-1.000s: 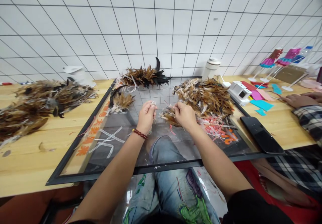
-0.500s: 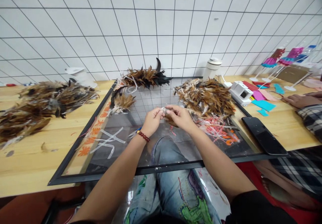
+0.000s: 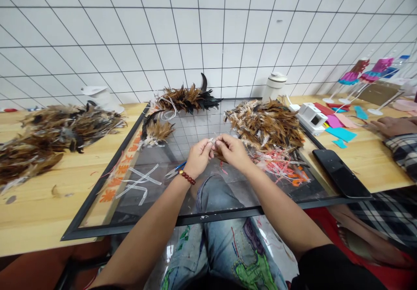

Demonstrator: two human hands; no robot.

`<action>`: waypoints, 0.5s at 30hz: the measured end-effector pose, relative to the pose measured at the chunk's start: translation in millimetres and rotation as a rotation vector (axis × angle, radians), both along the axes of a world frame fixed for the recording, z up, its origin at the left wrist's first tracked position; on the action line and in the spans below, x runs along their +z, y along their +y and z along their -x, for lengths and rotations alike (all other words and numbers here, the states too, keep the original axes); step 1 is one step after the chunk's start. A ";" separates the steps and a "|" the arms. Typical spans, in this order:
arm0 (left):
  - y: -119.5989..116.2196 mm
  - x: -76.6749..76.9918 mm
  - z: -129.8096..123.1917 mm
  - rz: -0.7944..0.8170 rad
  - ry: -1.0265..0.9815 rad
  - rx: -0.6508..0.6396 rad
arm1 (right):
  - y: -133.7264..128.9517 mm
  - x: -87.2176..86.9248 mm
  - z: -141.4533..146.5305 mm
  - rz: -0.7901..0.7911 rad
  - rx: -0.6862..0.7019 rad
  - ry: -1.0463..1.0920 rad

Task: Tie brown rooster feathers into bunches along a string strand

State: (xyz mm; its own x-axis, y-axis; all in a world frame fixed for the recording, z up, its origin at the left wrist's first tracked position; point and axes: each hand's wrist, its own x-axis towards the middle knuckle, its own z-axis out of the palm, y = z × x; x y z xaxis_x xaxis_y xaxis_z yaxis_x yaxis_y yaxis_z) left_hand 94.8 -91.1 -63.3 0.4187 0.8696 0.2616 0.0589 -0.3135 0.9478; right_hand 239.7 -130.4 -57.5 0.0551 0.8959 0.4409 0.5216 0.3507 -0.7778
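Observation:
Above the glass pane, my left hand and my right hand meet fingertip to fingertip, both pinched closed on a small bunch of feathers. Pale quill ends show between the fingers; brown feather hangs under my right hand, and the rest is hidden. By my left wrist lies a blue-handled cutting tool, partly covered by the arm. A heap of brown feathers lies beyond my right hand, with red and white strips in front of it.
Clear strips, a small feather bunch and a feather bundle lie on the pane. More feathers cover the left table. At right are a phone, a white power socket, a cup and another person's hand.
Both hands stay together in nearly the same spot, with fingers shifting slightly on the feathers. More of the blue-handled tool shows beside my left wrist. The view has tilted a little.

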 end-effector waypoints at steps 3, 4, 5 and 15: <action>4.4 -4.1 1.0 -0.099 0.048 0.085 | 3.4 -3.8 -0.3 0.059 0.039 0.180; 5.6 -4.3 1.5 -0.125 0.061 0.097 | 4.0 -4.5 -0.1 0.086 0.070 0.241; 6.3 -4.0 1.8 -0.141 0.076 0.095 | 4.4 -4.8 0.2 0.111 0.111 0.297; -2.1 7.6 -0.8 0.179 -0.050 -0.227 | 2.2 5.6 0.4 0.199 0.314 0.672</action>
